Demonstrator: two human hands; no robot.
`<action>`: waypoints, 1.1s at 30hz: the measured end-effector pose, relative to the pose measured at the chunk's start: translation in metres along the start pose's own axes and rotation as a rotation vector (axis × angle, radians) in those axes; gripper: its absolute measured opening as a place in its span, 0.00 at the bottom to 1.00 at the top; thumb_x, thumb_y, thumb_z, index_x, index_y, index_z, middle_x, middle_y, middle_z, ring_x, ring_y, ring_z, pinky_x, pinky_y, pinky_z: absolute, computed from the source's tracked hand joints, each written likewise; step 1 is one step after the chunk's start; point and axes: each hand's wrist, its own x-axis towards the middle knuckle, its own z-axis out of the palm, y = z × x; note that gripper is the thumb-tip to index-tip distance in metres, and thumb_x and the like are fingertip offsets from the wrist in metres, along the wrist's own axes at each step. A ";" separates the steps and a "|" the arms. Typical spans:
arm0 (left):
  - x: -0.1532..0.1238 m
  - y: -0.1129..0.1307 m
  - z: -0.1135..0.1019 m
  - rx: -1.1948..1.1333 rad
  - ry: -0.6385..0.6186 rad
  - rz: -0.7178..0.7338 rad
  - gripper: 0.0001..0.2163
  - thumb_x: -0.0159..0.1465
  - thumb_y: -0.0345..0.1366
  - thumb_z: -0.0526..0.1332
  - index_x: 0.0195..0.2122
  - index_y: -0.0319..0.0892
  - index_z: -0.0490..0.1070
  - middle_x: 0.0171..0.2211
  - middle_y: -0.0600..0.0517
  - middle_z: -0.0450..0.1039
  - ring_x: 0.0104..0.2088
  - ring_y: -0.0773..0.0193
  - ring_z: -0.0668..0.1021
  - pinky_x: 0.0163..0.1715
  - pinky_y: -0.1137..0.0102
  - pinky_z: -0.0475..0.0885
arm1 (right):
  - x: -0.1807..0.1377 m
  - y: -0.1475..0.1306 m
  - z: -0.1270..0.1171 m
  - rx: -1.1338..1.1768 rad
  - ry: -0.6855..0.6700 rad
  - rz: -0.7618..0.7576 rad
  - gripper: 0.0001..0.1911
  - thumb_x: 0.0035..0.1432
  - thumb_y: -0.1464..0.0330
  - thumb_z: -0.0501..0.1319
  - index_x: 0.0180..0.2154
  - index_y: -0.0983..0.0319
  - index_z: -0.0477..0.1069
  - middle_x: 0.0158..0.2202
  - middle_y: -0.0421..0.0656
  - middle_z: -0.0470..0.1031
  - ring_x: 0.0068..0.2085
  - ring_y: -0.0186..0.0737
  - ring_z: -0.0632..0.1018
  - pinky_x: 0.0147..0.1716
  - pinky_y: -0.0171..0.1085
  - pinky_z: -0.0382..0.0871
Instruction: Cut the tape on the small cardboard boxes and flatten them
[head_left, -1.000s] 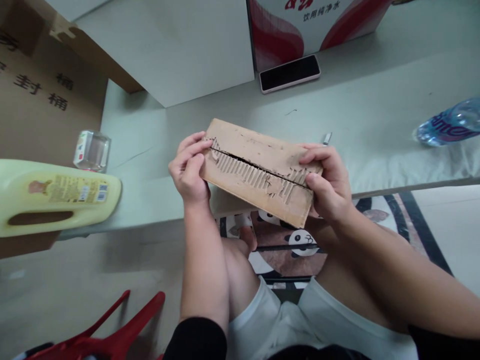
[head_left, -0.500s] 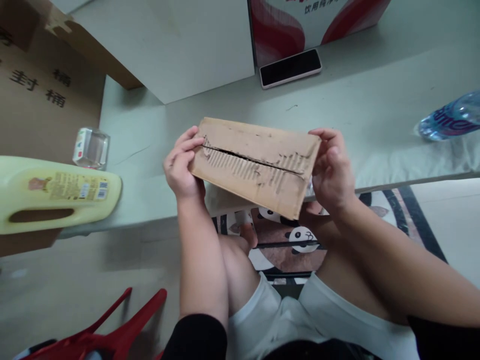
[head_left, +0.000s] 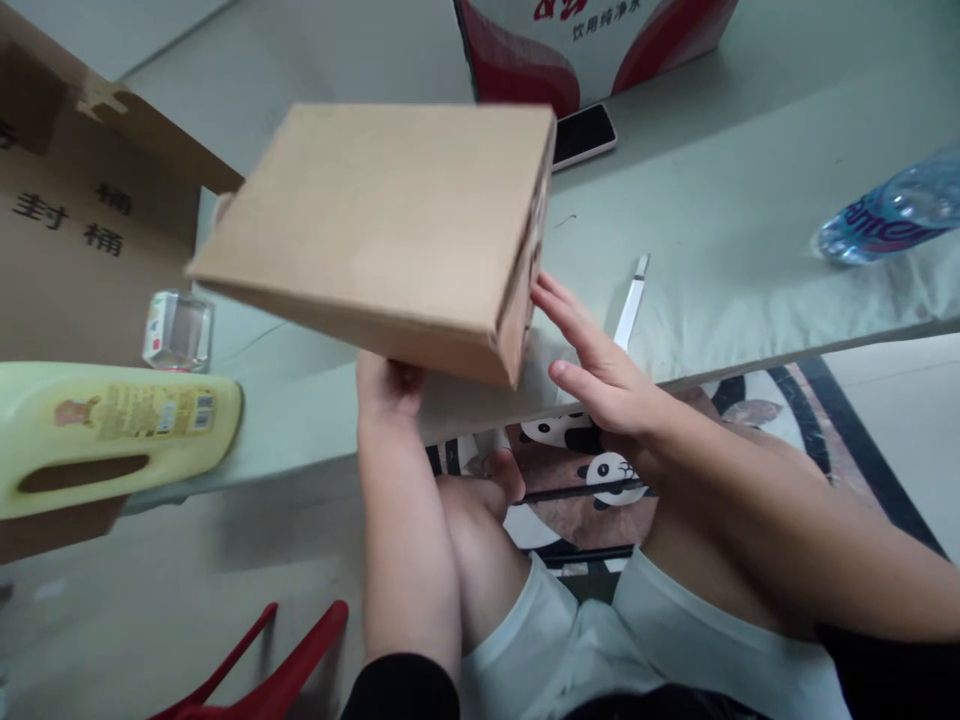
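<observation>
A brown cardboard box (head_left: 390, 210) is held tilted over the edge of the cloth-covered table, its broad plain face turned up. My left hand (head_left: 388, 385) supports it from below at the near side; the box hides most of those fingers. My right hand (head_left: 592, 360) is open beside the box's torn right end, fingers stretched out. Its fingertips are at that end, and I cannot tell whether they touch it. Just beyond the right hand lies a slim white cutter-like tool (head_left: 631, 305) with a metal tip.
A yellow jug (head_left: 225, 430) and a small clear container (head_left: 180, 330) stand at left. Behind are a phone (head_left: 585, 135) and a red-and-white carton (head_left: 525, 65). A water bottle (head_left: 885, 215) lies at right. A red chair (head_left: 300, 660) is at lower left.
The box has turned, so its broad face shows instead of the torn end, and it has moved up and left. My right hand has let go; the white tool has come into view.
</observation>
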 end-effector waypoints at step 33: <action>-0.073 0.008 0.051 0.808 -0.371 1.131 0.13 0.67 0.37 0.54 0.45 0.47 0.79 0.47 0.51 0.81 0.54 0.54 0.78 0.65 0.50 0.61 | -0.001 -0.008 -0.010 -0.068 0.295 -0.048 0.17 0.64 0.54 0.57 0.49 0.55 0.68 0.55 0.47 0.71 0.61 0.48 0.70 0.61 0.51 0.65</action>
